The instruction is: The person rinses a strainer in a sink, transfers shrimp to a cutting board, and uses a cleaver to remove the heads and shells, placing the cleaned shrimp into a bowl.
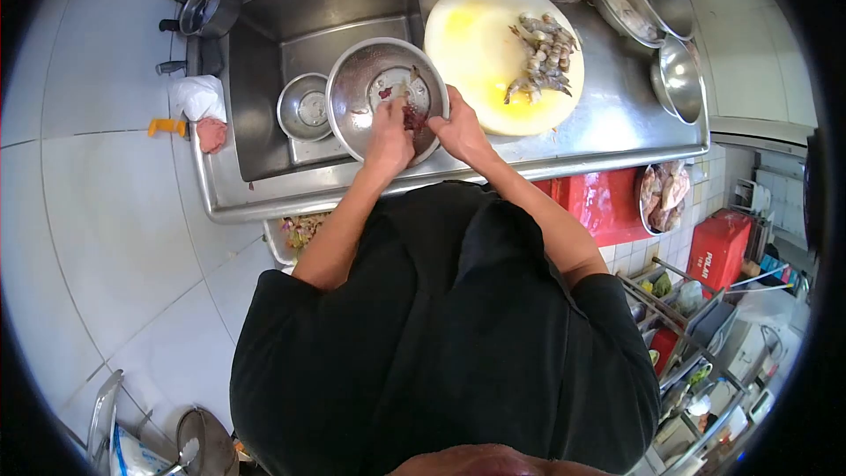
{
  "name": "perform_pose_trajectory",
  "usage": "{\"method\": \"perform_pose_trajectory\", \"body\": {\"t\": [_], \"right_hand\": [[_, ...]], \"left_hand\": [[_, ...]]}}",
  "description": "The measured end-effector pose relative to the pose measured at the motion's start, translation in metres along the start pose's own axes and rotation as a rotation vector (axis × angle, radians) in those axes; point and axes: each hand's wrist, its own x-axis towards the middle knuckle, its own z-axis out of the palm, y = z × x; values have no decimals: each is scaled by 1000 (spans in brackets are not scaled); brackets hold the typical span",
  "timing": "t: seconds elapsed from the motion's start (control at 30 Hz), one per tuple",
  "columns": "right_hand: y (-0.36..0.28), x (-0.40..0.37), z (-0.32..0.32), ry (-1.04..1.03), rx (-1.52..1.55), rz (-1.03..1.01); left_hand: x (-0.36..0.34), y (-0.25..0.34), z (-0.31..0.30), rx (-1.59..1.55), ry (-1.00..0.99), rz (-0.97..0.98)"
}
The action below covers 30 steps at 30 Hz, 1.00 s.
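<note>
A steel mixing bowl (352,79) is held tilted over the front edge of the sink. My right hand (460,130) grips its right rim, thumb on the inside. My left hand (389,134) reaches into the bowl with its fingers bunched together; what they hold is too small to make out. Dark red scraps (412,117) lie in the bowl beside those fingers. To the right, a pile of shrimp (548,55) rests on a round white cutting board (467,57), untouched by either hand.
A small steel bowl (307,107) sits in the sink basin (256,79). At the back right stand several metal bowls (679,79). A white bag (198,99) lies on the left ledge. Below the counter are a red container (608,203) and a red cooler (718,247).
</note>
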Motion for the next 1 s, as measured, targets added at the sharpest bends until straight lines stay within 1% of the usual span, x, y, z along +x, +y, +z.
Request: {"method": "perform_pose_trajectory", "body": {"t": [0.1, 0.23, 0.27, 0.37, 0.4, 0.5, 0.53, 0.63, 0.67, 0.77, 0.8, 0.87, 0.9, 0.93, 0.97, 1.0], "right_hand": [[-1, -1, -4, 7, 17, -12], [-9, -6, -4, 67, 34, -52], [-13, -7, -4, 83, 48, -60], [0, -1, 4, 107, 30, -99], [0, 0, 4, 101, 37, -83], [2, 2, 3, 92, 38, -52], [3, 2, 2, 94, 28, -56], [0, 2, 0, 100, 33, -79], [-2, 0, 1, 100, 41, -87], [-2, 0, 5, 98, 5, -108], [0, 2, 5, 118, -1, -124], [5, 5, 4, 161, -17, -155], [4, 4, 1, 153, 3, -111], [2, 3, -4, 145, 23, -67], [1, 2, -8, 136, 45, -23], [17, 5, -5, 197, -3, -93]], "left_hand": [[0, 8, -3, -165, -84, 162], [18, -8, -27, 112, 209, 62], [23, -15, -27, 189, 247, 23], [30, -25, -10, 166, 186, 22], [29, -11, -9, 83, 142, 28], [23, 8, 1, -193, -52, 170], [24, 14, -1, -306, -81, 132], [47, 7, -10, -219, 125, 159], [58, 4, -12, -201, 209, 197], [70, 8, -5, -71, 227, 156], [68, 11, 1, -109, 188, 188], [52, 14, 7, -148, 111, 318], [44, 16, 8, -169, 73, 383], [39, 15, 7, -194, -37, 373], [36, 11, 1, -108, -134, 400], [34, 4, -8, -22, -230, 425]]}}
